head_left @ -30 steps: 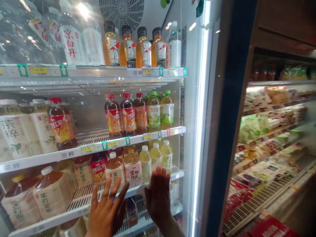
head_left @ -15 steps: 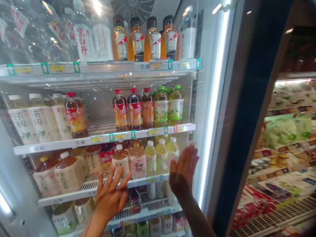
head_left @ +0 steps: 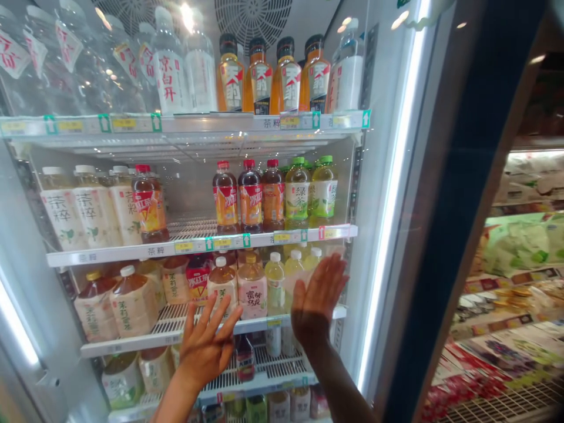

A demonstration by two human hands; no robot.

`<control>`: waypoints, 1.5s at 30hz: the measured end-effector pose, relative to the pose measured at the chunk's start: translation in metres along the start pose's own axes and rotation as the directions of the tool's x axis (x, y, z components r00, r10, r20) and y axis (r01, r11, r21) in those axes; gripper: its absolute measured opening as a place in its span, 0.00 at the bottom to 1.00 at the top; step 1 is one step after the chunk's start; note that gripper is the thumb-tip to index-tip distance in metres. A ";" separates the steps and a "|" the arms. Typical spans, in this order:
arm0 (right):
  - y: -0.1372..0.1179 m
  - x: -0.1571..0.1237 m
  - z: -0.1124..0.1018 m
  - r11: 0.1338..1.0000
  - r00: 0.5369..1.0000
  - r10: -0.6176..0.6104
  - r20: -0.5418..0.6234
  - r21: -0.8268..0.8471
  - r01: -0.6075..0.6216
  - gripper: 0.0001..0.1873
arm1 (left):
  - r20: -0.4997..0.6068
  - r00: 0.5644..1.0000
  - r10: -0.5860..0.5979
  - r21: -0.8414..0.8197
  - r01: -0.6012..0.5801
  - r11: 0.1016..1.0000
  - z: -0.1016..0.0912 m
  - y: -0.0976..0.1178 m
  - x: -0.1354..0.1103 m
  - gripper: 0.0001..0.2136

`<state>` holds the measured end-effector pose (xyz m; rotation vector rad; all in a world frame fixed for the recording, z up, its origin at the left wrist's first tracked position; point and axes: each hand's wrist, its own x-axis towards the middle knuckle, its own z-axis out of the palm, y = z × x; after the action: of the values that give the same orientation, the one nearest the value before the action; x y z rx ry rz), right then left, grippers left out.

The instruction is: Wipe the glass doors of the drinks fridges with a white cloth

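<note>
My left hand (head_left: 207,341) is raised with its fingers spread and holds nothing. It appears in front of the third shelf, near a white-capped tea bottle (head_left: 222,282) and a pink-labelled peach oolong bottle (head_left: 252,294). My right hand (head_left: 318,299) is up too, palm turned partly leftward, fingers stretched out, with nothing in it. It covers part of the pale yellow bottles (head_left: 275,285) at the shelf's right end. Specks and reflections suggest glass before the shelves; whether either hand touches it I cannot tell.
Red-capped iced tea bottles (head_left: 251,200) and green tea bottles (head_left: 298,197) stand on the second shelf. Amber bottles (head_left: 288,79) and clear water bottles (head_left: 170,70) fill the top one. A dark door frame (head_left: 458,194) rises at right, with packaged goods (head_left: 524,247) beyond.
The view has shifted, so the shelves appear slightly farther right and lower at the top. My left hand sits a little farther right in view, my right hand slightly left. Both stay open.
</note>
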<state>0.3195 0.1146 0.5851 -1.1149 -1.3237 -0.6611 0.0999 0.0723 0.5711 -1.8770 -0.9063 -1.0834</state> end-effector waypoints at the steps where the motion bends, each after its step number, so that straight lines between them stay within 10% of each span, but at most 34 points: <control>1: -0.008 -0.005 0.002 0.999 0.998 -0.054 0.035 0.012 0.053 0.41 | 0.002 1.000 0.008 -0.003 -0.008 1.000 0.000 0.001 0.000 0.30; 6: -0.020 -0.072 -0.001 0.857 0.841 -0.513 0.170 0.153 0.492 0.38 | -0.060 0.998 -0.019 -0.003 0.019 1.000 -0.021 -0.009 -0.022 0.36; 12: -0.004 0.023 -0.004 0.979 0.978 -0.198 0.067 -0.030 0.200 0.43 | -0.033 0.989 -0.141 0.132 0.144 0.981 -0.087 -0.064 -0.066 0.37; 14: -0.023 0.023 0.001 0.947 0.941 -0.319 0.111 0.001 0.321 0.43 | -0.028 0.983 -0.181 0.180 0.183 0.967 -0.102 -0.080 -0.075 0.37; 19: -0.083 -0.028 0.014 0.654 0.634 -0.755 0.167 0.247 0.715 0.33 | -0.016 0.982 -0.190 0.232 0.189 0.954 -0.123 -0.110 -0.090 0.38; 26: -0.175 0.048 0.039 0.819 0.814 -0.560 0.155 0.256 0.514 0.42 | -0.012 0.983 -0.183 0.278 0.179 0.944 -0.148 -0.150 -0.094 0.38; 31: -0.245 -0.008 0.062 0.466 0.477 -0.872 0.112 0.488 0.738 0.37 | -0.024 0.985 -0.171 0.251 0.172 0.952 -0.159 -0.177 -0.101 0.37; 33: -0.272 0.000 0.067 0.479 0.483 -0.867 0.122 0.471 0.741 0.34 | -0.029 0.986 -0.164 0.213 0.166 0.963 -0.161 -0.187 -0.104 0.37; 37: -0.313 0.031 0.074 0.652 0.634 -0.747 0.199 0.406 0.640 0.34 | -0.067 0.989 -0.132 0.140 0.140 0.980 -0.165 -0.203 -0.105 0.39; 43: -0.316 -0.027 0.082 0.396 0.399 -0.910 0.110 0.509 0.764 0.31 | -0.109 0.988 -0.113 0.140 0.128 0.982 -0.171 -0.221 -0.112 0.40; 45: -0.320 -0.007 0.081 0.432 0.416 -0.897 0.147 0.491 0.757 0.31 | -0.102 0.990 -0.099 0.123 0.112 0.986 -0.172 -0.228 -0.115 0.41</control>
<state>-0.0008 0.0666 0.6500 -0.1536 -2.3124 -0.8927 -0.1989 0.0023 0.5865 -1.6732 -1.0054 -1.1406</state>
